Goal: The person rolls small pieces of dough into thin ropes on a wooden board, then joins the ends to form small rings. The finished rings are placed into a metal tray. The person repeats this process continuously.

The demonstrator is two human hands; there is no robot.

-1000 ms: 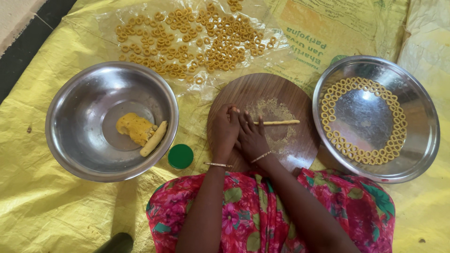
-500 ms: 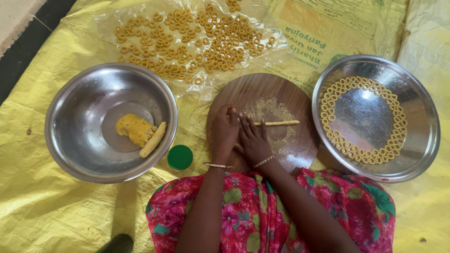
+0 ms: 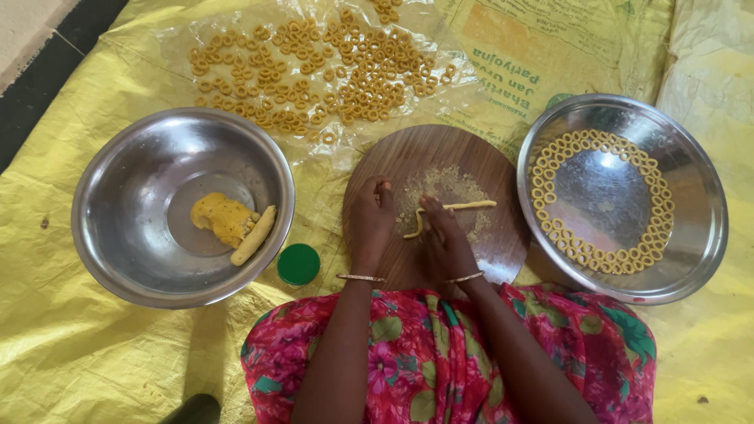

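Note:
A round wooden board lies in front of me, dusted with crumbs. On it lies a thin yellow dough strip, its near end bent down toward me. My right hand has its fingertips on that bent end. To the left, my left hand rests on the board with its fingers curled, and nothing shows in it. Both wrists wear thin bangles.
A steel bowl on the left holds a dough lump and a dough roll. A green lid lies beside it. The steel plate on the right carries dough rings around its edge. Several more rings dry on clear plastic beyond the board.
My hands were pressed together at the strip's left end; now they have drawn apart. The near end of the strip has curved down under my right fingers.

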